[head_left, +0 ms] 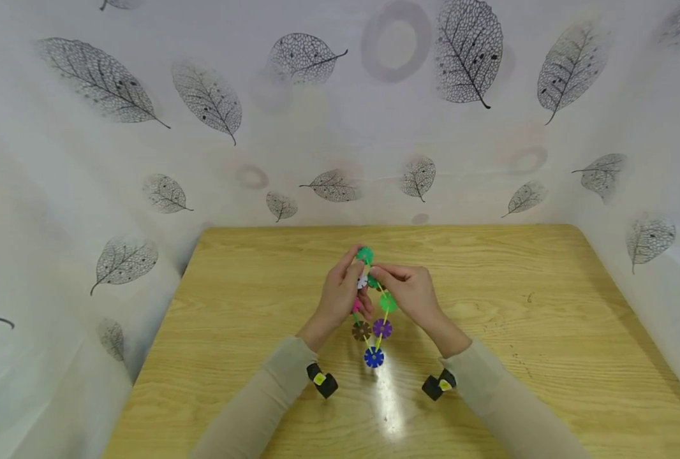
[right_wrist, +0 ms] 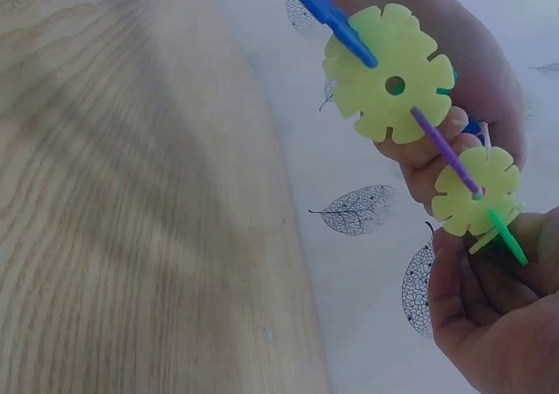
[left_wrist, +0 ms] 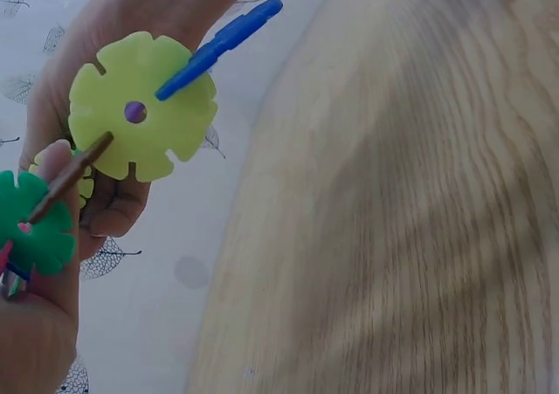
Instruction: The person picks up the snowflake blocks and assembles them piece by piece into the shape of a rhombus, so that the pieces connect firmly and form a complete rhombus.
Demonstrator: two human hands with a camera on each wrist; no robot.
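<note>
A chain of notched plastic building discs hangs between my hands, its two sides meeting at a blue disc (head_left: 374, 357) at the bottom. My left hand (head_left: 337, 292) holds the upper left stretch, near a green disc (head_left: 364, 255), a white disc (head_left: 362, 281) and a pink disc (head_left: 356, 305). With thumb and fingers, my right hand (head_left: 413, 292) pinches a dark green disc (head_left: 373, 281) at the upper right. Below come a bright green disc (head_left: 388, 302), a purple disc (head_left: 382, 329) and a brown disc (head_left: 361, 330). Yellow discs (right_wrist: 384, 49) link them, face-on in the wrist views. Fingers hide some joints.
Beneath the hands lies a wooden table (head_left: 259, 280), with a bright reflection towards its front. A pale cloth (head_left: 340, 127) printed with leaves stands behind and at both sides. Each wrist wears a black camera (head_left: 323, 381).
</note>
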